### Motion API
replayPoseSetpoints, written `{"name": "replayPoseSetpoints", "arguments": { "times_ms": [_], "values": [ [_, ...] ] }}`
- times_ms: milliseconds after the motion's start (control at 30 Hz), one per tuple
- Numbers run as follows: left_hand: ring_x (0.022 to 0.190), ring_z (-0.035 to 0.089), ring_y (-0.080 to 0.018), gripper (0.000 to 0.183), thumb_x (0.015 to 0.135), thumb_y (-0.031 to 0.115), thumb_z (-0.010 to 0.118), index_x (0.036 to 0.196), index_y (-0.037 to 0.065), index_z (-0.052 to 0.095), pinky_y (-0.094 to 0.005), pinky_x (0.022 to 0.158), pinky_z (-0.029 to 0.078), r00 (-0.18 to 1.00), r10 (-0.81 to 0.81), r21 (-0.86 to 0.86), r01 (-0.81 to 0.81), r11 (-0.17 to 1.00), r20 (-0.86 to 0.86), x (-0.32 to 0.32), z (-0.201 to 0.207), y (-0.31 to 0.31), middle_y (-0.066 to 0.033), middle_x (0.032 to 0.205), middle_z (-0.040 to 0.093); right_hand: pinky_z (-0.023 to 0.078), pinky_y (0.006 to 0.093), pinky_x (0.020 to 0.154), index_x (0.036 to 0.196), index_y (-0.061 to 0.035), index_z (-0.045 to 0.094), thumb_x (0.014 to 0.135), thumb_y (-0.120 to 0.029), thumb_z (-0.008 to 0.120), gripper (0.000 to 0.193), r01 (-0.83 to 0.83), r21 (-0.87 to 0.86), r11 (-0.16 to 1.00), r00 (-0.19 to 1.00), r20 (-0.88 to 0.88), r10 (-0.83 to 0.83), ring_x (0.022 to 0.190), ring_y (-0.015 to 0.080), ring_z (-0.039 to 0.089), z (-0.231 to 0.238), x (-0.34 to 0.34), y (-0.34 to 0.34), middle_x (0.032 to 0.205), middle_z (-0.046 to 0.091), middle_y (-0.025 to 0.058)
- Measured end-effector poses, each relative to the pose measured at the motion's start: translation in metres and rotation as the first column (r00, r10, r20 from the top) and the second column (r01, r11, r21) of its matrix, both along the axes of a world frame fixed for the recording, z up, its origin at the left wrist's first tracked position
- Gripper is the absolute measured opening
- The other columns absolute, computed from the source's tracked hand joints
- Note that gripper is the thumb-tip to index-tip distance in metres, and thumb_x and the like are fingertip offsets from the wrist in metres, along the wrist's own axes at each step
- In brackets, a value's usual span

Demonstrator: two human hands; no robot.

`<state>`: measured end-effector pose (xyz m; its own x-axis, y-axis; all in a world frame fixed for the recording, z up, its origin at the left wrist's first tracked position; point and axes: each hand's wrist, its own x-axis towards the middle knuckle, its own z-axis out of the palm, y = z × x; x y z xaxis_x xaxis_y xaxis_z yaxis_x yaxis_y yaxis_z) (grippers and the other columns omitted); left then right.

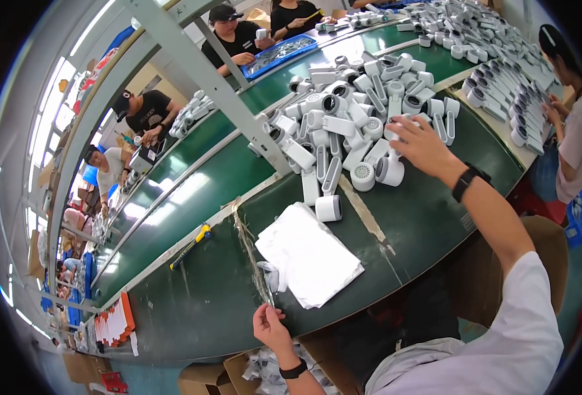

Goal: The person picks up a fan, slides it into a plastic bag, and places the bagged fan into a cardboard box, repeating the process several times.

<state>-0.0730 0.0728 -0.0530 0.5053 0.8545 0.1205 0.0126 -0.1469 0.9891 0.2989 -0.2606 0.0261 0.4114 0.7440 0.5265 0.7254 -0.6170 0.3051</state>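
A heap of white handheld fan-like devices (343,125), with round heads and slim handles, covers the far middle of the green table. Over the heap's right edge reaches my right hand (422,146), fingers apart, at a device with a round head (390,170); no firm grip shows. Near the table's front edge is my left hand (272,327), its fingers curled together; anything between them is too small to make out. Between my hands lies a stack of thin white bags or sheets (310,257), with a crumpled clear plastic piece (273,276) at its left side.
A yellow-and-black utility knife (191,247) lies left of the stack. An orange-edged bundle of cards (114,322) sits at far left. A metal post (218,85) rises beyond the table. Below the edge stands a cardboard box (241,375) with wrapped items. Several co-workers sit around.
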Motion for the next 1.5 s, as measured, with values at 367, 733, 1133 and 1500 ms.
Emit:
{"name": "replayPoseSetpoints", "arguments": {
  "times_ms": [367,733,1133,1500],
  "values": [
    [0.091,0.057,-0.0309,0.028,0.072,0.014,0.079,0.097,0.007,0.068,-0.0402,0.082,0.045,0.789,-0.303,0.716,0.614,0.332,-0.535,0.054,0.080,-0.064,-0.0069,0.099,0.065,0.053,0.0294,0.056,0.114,-0.0031,0.046,0.098,-0.014,0.054,0.021,0.611,0.585,0.533,-0.069,-0.632,0.772,0.061,0.0160,0.064,0.005,-0.172,-0.005,0.090,0.061,0.0071],
    [0.086,0.059,-0.0271,0.009,0.076,0.008,0.073,0.085,0.007,0.069,-0.0395,0.076,0.043,0.789,-0.319,0.708,0.614,0.350,-0.526,0.054,0.075,-0.058,-0.0050,0.086,0.067,0.053,0.0299,0.058,0.118,-0.0020,0.050,0.092,-0.009,0.059,0.029,0.681,0.490,0.544,-0.300,-0.491,0.818,0.063,0.0163,0.063,-0.026,-0.231,0.014,0.092,0.064,0.0104],
    [0.080,0.062,-0.0293,0.009,0.076,0.005,0.073,0.083,0.004,0.068,-0.0369,0.073,0.048,0.878,-0.281,0.667,0.478,0.572,-0.388,0.058,0.074,-0.063,-0.0106,0.082,0.068,0.054,0.0312,0.063,0.121,-0.0022,0.047,0.085,0.000,0.063,0.039,0.748,0.530,0.400,-0.224,-0.366,0.903,0.069,0.0176,0.065,-0.028,-0.250,0.039,0.103,0.064,0.0129],
    [0.082,0.066,-0.0162,0.023,0.080,0.006,0.076,0.102,-0.001,0.070,-0.0280,0.074,0.051,0.938,-0.314,0.223,0.340,0.914,-0.145,0.059,0.056,-0.087,-0.0095,0.089,0.071,0.053,0.0295,0.081,0.132,-0.0008,0.040,0.076,-0.008,0.078,0.068,0.675,0.585,0.449,-0.086,-0.542,0.836,0.101,0.0152,0.062,-0.010,-0.238,0.115,0.113,0.064,0.0090]
  ]
}}
